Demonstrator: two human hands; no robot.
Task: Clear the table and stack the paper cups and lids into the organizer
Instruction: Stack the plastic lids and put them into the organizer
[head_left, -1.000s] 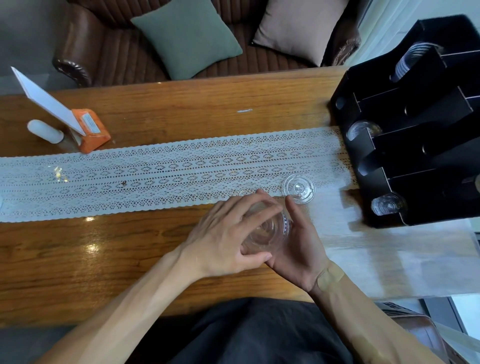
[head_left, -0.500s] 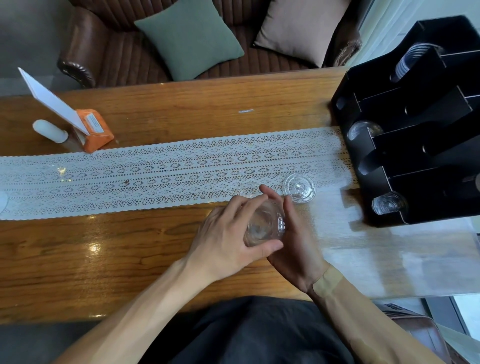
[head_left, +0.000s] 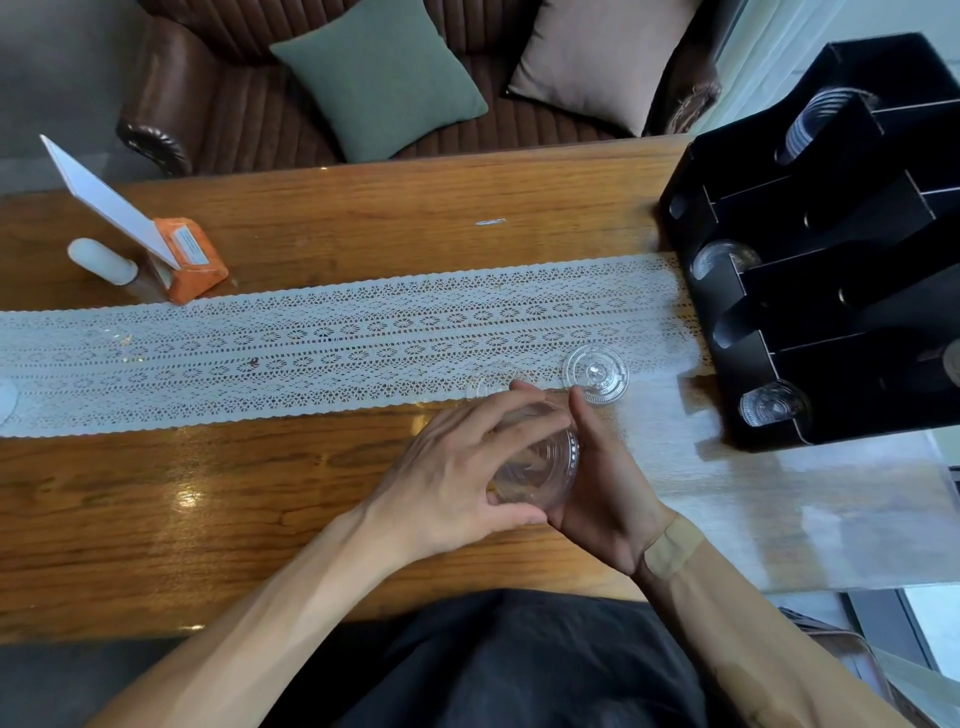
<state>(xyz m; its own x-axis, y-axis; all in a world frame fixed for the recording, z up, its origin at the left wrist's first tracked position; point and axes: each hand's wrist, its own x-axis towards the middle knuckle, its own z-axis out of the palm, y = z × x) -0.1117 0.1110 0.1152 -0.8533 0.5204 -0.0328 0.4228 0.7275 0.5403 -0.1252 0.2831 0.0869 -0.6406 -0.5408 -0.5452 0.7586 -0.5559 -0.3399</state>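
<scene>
My left hand (head_left: 457, 478) and my right hand (head_left: 608, 499) together grip a small stack of clear plastic lids (head_left: 540, 467) just above the table's near side, tilted toward me. A clear flat lid (head_left: 595, 373) lies on the lace runner just beyond my right fingertips. A second faint clear lid (head_left: 493, 382) lies left of it, partly behind my fingers. The black organizer (head_left: 727, 332) stands at the right, with clear lids (head_left: 774, 410) and cups showing in its slots.
A white lace runner (head_left: 260, 353) crosses the wooden table (head_left: 208, 493). An orange stand (head_left: 192, 260) with a white card and a white cylinder (head_left: 101, 260) sit far left. A brown sofa with cushions (head_left: 379, 78) lies beyond the far edge.
Both hands turned the lid stack slightly between them and stayed in about the same spot. The flat lid on the runner has not moved.
</scene>
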